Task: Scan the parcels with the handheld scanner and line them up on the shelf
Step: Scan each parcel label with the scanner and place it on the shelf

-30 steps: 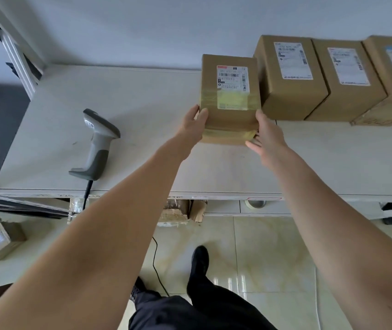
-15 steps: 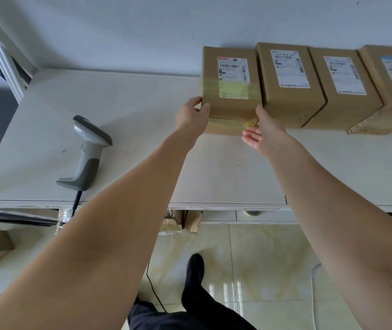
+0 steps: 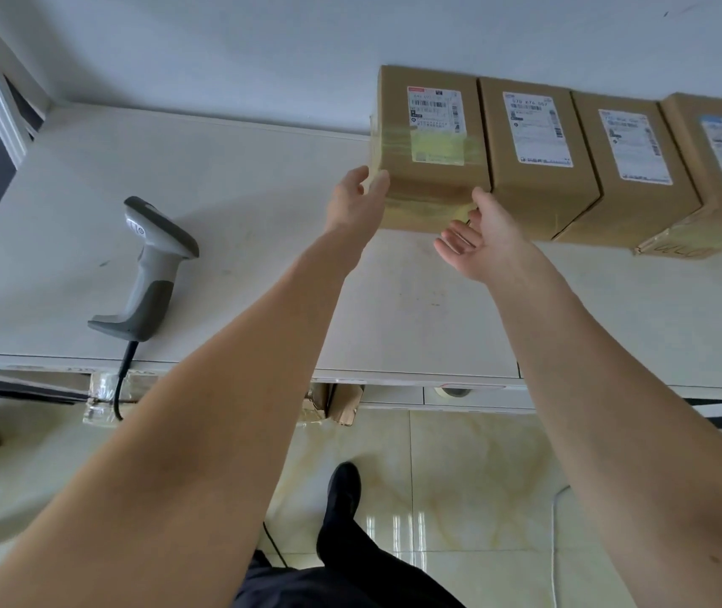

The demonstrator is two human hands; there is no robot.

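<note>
Parcel (image 3: 431, 142) at 12 o'clock on the shelf (image 3: 218, 204), far left in a row with three more parcels (image 3: 539, 155), side against the next one. Left hand (image 3: 357, 201) touching its left front corner, fingers not wrapped round. Right hand (image 3: 479, 241) let go, palm up, just below its front edge. Scanner (image 3: 150, 269) lying at 9 o'clock, well apart.

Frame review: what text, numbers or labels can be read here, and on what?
Nothing reads with certainty.
Label on the leftmost parcel: barcodes and small print, too small to read.
Label on the second parcel: a top number line, blurred.
Labels on the third parcel and rightmost parcel: blurred.
Scanner: no legible marking.
</note>
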